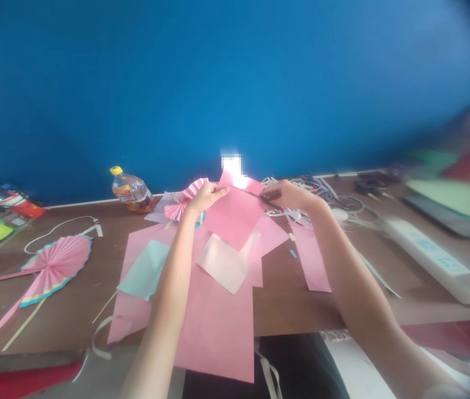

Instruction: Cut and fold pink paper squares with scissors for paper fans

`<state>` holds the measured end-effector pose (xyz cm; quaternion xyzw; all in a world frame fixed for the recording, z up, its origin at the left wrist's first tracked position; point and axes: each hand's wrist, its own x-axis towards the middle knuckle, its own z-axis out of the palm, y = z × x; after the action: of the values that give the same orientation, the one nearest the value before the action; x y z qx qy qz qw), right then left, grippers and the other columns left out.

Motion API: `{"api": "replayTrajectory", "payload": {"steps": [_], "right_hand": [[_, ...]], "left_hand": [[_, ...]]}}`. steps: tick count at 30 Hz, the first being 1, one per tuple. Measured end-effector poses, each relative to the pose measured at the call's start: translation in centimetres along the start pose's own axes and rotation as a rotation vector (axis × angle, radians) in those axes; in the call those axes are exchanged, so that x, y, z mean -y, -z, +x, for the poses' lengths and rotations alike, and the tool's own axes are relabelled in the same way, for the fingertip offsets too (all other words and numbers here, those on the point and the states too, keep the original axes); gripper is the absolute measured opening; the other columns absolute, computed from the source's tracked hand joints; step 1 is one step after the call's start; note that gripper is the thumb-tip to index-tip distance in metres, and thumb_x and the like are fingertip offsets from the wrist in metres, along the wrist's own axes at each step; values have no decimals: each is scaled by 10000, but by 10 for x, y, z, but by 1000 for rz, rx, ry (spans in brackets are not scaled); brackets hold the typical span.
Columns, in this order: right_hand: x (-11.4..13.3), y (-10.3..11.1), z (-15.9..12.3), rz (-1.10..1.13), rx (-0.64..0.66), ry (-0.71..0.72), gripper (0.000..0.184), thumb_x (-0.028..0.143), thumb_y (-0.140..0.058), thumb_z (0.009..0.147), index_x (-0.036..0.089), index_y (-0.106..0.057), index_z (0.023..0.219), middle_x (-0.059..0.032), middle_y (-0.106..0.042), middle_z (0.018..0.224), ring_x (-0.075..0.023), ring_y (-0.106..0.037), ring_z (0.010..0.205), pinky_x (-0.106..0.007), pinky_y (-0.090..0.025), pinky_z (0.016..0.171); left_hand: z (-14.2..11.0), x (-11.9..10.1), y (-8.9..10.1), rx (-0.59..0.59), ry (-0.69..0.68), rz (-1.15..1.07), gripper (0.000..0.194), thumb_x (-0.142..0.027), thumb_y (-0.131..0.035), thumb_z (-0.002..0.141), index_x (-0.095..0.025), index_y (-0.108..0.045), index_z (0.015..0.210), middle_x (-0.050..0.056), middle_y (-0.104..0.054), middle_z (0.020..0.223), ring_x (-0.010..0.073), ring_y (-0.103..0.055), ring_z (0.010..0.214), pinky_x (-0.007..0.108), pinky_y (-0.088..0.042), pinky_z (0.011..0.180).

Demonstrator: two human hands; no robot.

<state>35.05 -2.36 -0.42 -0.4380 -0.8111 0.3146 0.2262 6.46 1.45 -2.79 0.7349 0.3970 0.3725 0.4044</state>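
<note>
My left hand pinches the upper left edge of a pink sheet of paper, thumb on top. At its right, my right hand is closed around a pair of scissors, whose dark blades lie across the upper part of the sheet. Below the held sheet lie a cream piece of paper, a pale green piece and larger pink sheets. A folded pink paper fan stands just behind my left hand.
Another pink pleated fan with paper strips lies at the left. A bottle with a yellow cap stands near the blue wall. Tangled cables are behind my right arm, and a white power strip is at the right. Large pink sheets overhang the front edge.
</note>
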Motion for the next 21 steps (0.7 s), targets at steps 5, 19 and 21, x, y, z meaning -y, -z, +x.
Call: {"api": "replayTrajectory", "payload": {"steps": [5,19,21], "right_hand": [[4,1,-1,9,4,-8,361,288,-543,680,155,-723,964,-16,-641,724,-99,-463,550,-250,-363,541],[5,-1,1,-23,-45,-30,358,296,-637,697,184,-736,1021,-48,-704,915,-181,-621,798,-276,-479,681],[5,-1,2,-22,-50,-35,355,293,-651,701,188,-736,1029,-54,-705,935,-192,-629,819,-284,-492,693]], "left_hand": [[-1,-3,-1,-2,0,5,455,-590,-637,728,-137,-664,768,28,-629,714,153,-571,688,239,-429,586],[1,-3,-8,87,-11,-131,499,-552,-663,731,-106,-715,949,85,-703,845,190,-637,739,278,-468,634],[2,-2,-9,99,-24,-132,481,-530,-665,741,-107,-715,966,87,-705,863,188,-639,738,273,-462,630]]}}
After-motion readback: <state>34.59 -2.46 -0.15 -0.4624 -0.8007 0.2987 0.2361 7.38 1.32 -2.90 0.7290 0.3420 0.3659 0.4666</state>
